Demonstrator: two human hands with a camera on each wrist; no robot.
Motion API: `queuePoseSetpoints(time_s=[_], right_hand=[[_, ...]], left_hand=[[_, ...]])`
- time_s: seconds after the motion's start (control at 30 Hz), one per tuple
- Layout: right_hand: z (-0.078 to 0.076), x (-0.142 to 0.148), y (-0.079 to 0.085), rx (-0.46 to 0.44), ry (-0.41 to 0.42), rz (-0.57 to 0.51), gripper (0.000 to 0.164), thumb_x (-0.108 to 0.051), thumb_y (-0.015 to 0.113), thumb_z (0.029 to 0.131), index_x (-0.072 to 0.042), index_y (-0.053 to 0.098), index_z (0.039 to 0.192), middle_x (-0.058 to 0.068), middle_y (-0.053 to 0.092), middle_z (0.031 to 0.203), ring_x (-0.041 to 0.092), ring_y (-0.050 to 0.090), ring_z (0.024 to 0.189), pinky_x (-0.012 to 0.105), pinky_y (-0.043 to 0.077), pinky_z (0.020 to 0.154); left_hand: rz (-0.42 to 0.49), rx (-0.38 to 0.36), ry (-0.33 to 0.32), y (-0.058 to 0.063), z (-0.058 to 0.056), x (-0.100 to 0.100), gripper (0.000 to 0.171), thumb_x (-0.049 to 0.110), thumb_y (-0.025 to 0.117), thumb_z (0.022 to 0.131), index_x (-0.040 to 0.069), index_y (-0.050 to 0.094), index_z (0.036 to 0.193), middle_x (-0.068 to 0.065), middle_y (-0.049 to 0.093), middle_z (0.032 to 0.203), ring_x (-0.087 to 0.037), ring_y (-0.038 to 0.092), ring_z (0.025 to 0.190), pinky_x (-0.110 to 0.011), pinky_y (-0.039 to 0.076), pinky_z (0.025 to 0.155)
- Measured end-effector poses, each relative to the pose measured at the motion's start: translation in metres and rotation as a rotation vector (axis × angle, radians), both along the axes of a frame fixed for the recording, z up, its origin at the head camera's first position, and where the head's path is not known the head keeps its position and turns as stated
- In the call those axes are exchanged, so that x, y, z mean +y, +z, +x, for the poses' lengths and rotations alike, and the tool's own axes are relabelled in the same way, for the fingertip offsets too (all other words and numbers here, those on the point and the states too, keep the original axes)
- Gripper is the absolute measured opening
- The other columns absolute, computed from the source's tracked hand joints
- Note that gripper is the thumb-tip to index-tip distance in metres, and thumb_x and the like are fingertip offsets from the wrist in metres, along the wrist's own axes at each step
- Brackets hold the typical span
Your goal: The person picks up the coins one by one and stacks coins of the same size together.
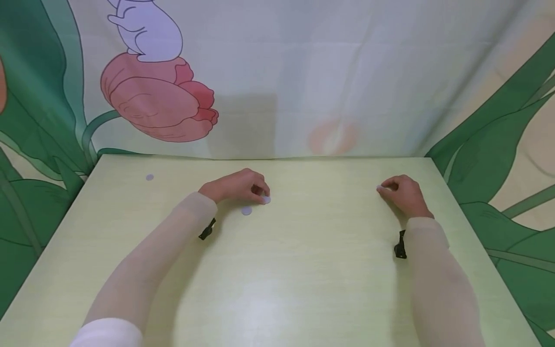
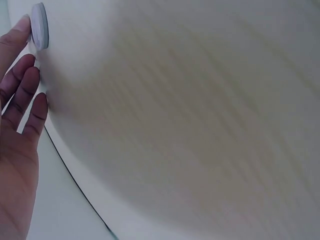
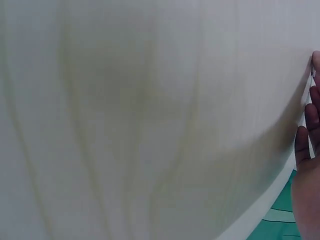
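In the head view, my left hand [image 1: 243, 185] reaches over the table's left middle, thumb and fingers curled down to pinch a small pale round disc [image 1: 267, 199] at their tips. A second disc [image 1: 246, 210] lies flat on the table just below that thumb. The left wrist view shows a thin disc [image 2: 40, 26] with a grey edge beside the thumb tip. Far to the right, my right hand [image 1: 405, 195] pinches a small pale disc [image 1: 379, 187] between thumb and forefinger, close over the table. Only part of the right hand [image 3: 307, 165] shows in its wrist view.
Another pale disc [image 1: 149, 177] lies near the table's back left corner. The light wooden table [image 1: 303, 270] ends at a printed cloth [image 1: 295, 72] hanging behind it. More leaf-patterned cloth [image 1: 494, 168] borders the right side. A black strap piece [image 1: 207, 230] hangs at the left wrist.
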State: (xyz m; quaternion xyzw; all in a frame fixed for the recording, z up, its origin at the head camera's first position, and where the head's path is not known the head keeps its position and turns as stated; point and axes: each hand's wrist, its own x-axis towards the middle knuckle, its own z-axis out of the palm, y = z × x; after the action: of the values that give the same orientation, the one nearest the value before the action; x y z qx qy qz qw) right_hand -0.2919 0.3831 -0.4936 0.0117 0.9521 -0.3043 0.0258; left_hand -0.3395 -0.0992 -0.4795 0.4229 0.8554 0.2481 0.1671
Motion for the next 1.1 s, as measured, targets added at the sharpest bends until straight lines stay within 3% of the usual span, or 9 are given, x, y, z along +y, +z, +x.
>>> queuePoseSetpoints(time_s=[0.3, 0.53, 1.1], right_hand=[[-0.0001, 0.0044, 0.0027, 0.003, 0.015, 0.045, 0.042, -0.038, 0.064, 0.100, -0.001, 0.064, 0.120, 0.020, 0.061, 0.120, 0.036, 0.054, 0.108, 0.054, 0.044, 0.097], [-0.0009, 0.0051, 0.0004, 0.055, 0.031, 0.046, 0.040, -0.037, 0.066, 0.099, -0.002, 0.064, 0.118, 0.019, 0.066, 0.114, 0.034, 0.059, 0.105, 0.052, 0.047, 0.096], [-0.0010, 0.0026, -0.0042, 0.103, 0.010, 0.051, 0.039, -0.039, 0.070, 0.096, -0.003, 0.068, 0.112, 0.017, 0.069, 0.105, 0.031, 0.061, 0.096, 0.049, 0.049, 0.091]], left_hand=[[0.014, -0.022, 0.011, -0.0032, 0.0005, -0.0004, 0.018, 0.021, 0.080, 0.090, 0.014, 0.078, 0.107, 0.003, 0.062, 0.088, -0.014, 0.057, 0.082, -0.028, 0.049, 0.076], [0.022, -0.071, 0.058, -0.0032, 0.0007, -0.0022, 0.017, 0.021, 0.080, 0.090, 0.016, 0.078, 0.105, 0.002, 0.063, 0.089, -0.015, 0.057, 0.084, -0.028, 0.049, 0.078], [0.032, -0.075, 0.054, -0.0064, -0.0020, -0.0029, 0.016, 0.020, 0.080, 0.090, 0.015, 0.078, 0.105, 0.002, 0.063, 0.089, -0.015, 0.057, 0.084, -0.028, 0.049, 0.077]])
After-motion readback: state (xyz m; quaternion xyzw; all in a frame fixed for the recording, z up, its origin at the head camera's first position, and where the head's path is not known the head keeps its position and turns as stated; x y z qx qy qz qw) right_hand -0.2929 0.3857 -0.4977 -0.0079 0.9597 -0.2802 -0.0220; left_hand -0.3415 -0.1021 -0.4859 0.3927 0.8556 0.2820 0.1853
